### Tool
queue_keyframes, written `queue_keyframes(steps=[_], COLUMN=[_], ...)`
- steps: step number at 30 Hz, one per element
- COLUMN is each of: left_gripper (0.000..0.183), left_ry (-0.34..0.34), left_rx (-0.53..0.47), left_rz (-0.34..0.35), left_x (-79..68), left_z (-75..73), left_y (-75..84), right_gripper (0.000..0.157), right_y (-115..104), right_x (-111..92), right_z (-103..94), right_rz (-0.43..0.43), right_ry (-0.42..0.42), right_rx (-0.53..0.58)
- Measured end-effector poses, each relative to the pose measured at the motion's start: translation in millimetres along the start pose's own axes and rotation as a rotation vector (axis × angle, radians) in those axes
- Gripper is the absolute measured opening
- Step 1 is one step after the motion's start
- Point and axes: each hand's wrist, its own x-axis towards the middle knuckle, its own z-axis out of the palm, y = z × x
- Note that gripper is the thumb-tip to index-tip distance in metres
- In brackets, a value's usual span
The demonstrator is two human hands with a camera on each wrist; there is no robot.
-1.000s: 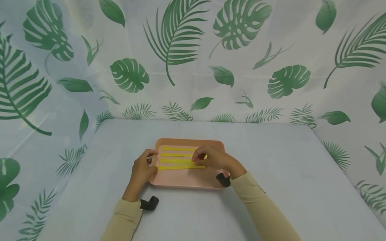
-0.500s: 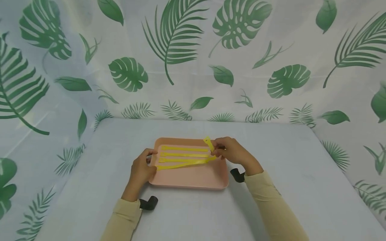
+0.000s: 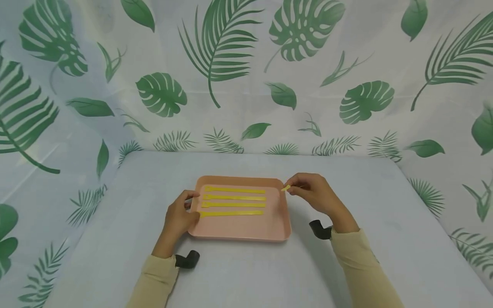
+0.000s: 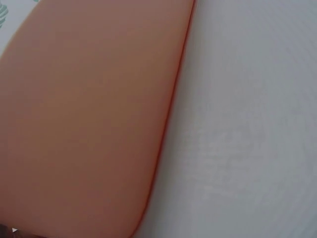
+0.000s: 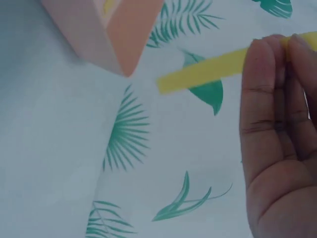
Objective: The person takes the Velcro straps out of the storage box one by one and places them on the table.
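A pink-orange tray (image 3: 231, 229) lies on the table, and several flat yellow cable ties (image 3: 231, 213) lie in parallel rows inside it, their wider slotted heads to the left. My left hand (image 3: 181, 216) grips the tray's left edge between thumb and fingers. Just past the tray's upper right corner, my right hand (image 3: 316, 194) pinches one more yellow cable tie (image 3: 286, 188) between thumb and fingertips, raised off the tray. In the right wrist view that tie (image 5: 203, 72) sticks out straight to the left of the fingers. Only the side of the tray (image 4: 89, 114) fills the left wrist view.
The white table (image 3: 385, 205) extends around the tray on all sides. A leaf-printed curtain (image 3: 246, 51) stands behind it and along both sides. Dark wrist-camera mounts (image 3: 188, 259) stick out from both wrists.
My right hand has lifted a yellow cable tie from the tray and carried it to the right, beyond the tray's rim. My left hand has stayed on the tray's left edge.
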Motion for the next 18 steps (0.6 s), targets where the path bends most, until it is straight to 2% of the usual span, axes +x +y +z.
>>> queue_keyframes(steps=[3, 11, 18], left_gripper=[0.058, 0.055, 0.061], left_ry=[-0.023, -0.089, -0.179], left_rx=[-0.022, -0.08, -0.153], left_rz=[0.011, 0.069, 0.089], left_x=[1.0, 3.4, 3.9], left_z=[-2.1, -5.1, -14.6], left_y=[-3.9, -13.8, -23.4], right_gripper=[0.012, 0.014, 0.013], right_y=[5, 19, 28], right_x=[-6, -24, -33], right_z=[-1.8, -11.3, -15.4], right_rz=[-0.022, -0.077, -0.056], right_ry=[0.043, 0.091, 0.108], right_rx=[0.016, 0.175, 0.237])
